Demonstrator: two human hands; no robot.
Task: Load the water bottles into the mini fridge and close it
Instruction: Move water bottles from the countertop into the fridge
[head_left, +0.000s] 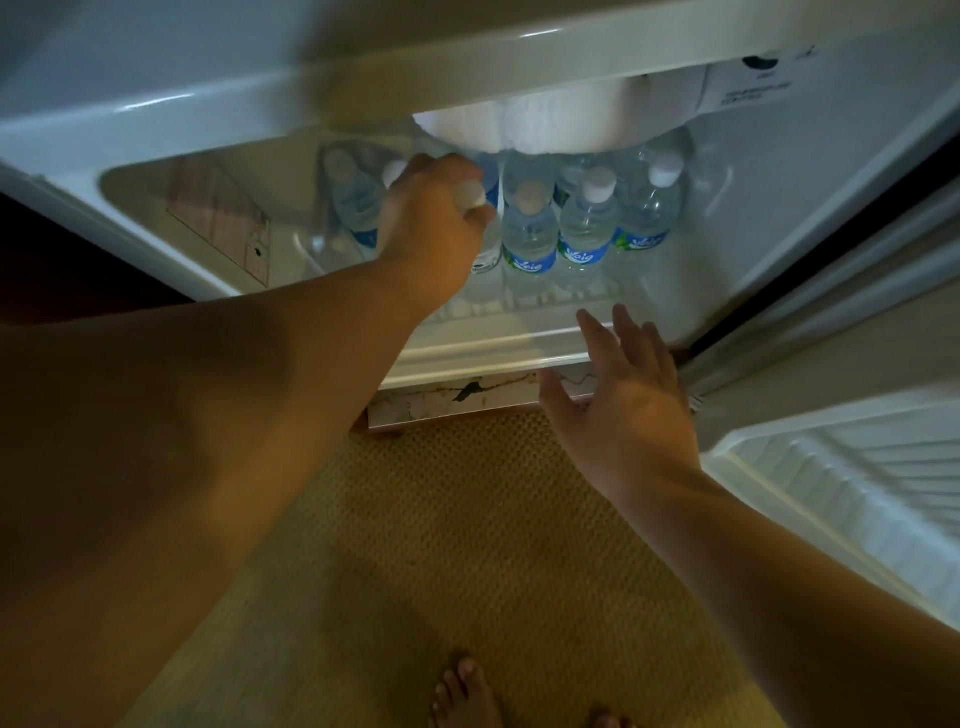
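One water bottle (480, 228) sits in our left hand (431, 223), fingers clasped round its rigid capped neck; thin walls dent. Our right hand (618, 400) hovers spread, empty.

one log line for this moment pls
left hand: grips water bottle by cap, in mini fridge | right hand: open, empty | fridge door: open

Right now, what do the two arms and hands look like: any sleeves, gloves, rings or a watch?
Both arms are bare as far up as the view shows, with no sleeves in frame. The left hand and the right hand wear no gloves, and no rings, watch or wristband show on either. The fingernails look plain, though the light is dim.
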